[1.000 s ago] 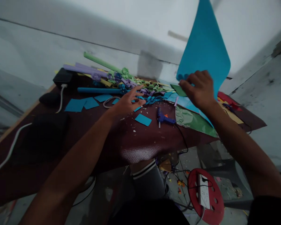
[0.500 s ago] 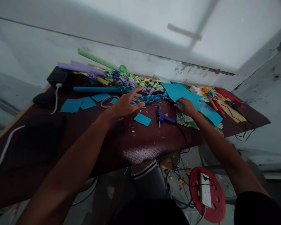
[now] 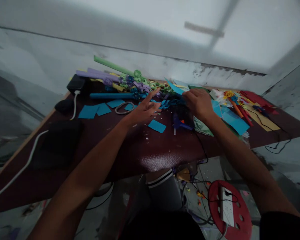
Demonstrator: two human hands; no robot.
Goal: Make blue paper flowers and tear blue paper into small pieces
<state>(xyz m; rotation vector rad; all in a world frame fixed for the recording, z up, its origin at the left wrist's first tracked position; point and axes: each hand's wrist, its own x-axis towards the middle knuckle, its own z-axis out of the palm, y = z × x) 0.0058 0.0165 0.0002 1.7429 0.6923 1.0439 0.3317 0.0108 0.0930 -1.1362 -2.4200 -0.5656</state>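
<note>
My right hand (image 3: 198, 103) is closed on a sheet of blue paper (image 3: 174, 87), lifted and tilted up over the back of the table. My left hand (image 3: 145, 110) is open, fingers spread, above the table beside a blue curled-paper strip (image 3: 168, 104). A small blue paper rectangle (image 3: 157, 126) lies in front of the left hand. Between the hands and nearer me lies a dark blue glue gun (image 3: 182, 124). A clear-looking packet with green in it (image 3: 202, 126) is partly hidden under my right forearm.
Rolled paper tubes and paper flowers (image 3: 137, 75) are heaped along the wall. Blue paper pieces (image 3: 88, 112) and a grey ring (image 3: 125, 112) lie left. More blue paper (image 3: 236, 123) and red paper (image 3: 252, 98) lie right. A power strip (image 3: 227, 206) rests on a red stool (image 3: 243, 230).
My right hand has taken hold of the blue sheet and raised it off the table, its far edge tilting up. My left hand stays open in about the same place. The view has shifted slightly.
</note>
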